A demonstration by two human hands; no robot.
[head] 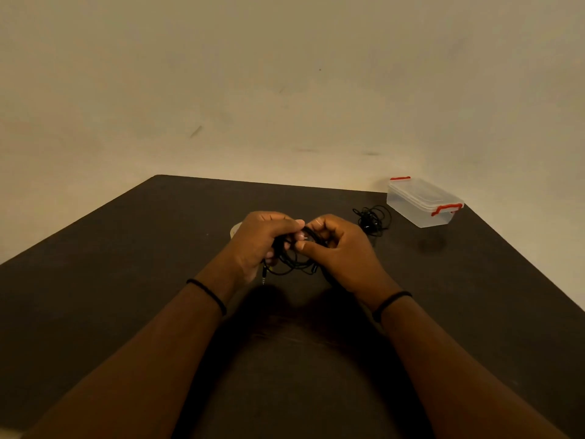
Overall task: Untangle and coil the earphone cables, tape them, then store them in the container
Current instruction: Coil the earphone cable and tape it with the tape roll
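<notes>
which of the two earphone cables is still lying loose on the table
The tangled black cable beside the clear container, at the far right. Nothing touches it. The other cable is held up between the left hand and right hand.

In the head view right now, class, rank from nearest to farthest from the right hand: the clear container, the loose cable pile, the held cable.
1. Held cable, gripped in the right hand.
2. Loose cable pile, beyond, rightward.
3. Clear container, far right.

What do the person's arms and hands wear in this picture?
Both forearms are bare, with no sleeves in view. The left wrist has a thin black band, and the right wrist has a similar black band. No rings, watch or gloves are visible.
</notes>
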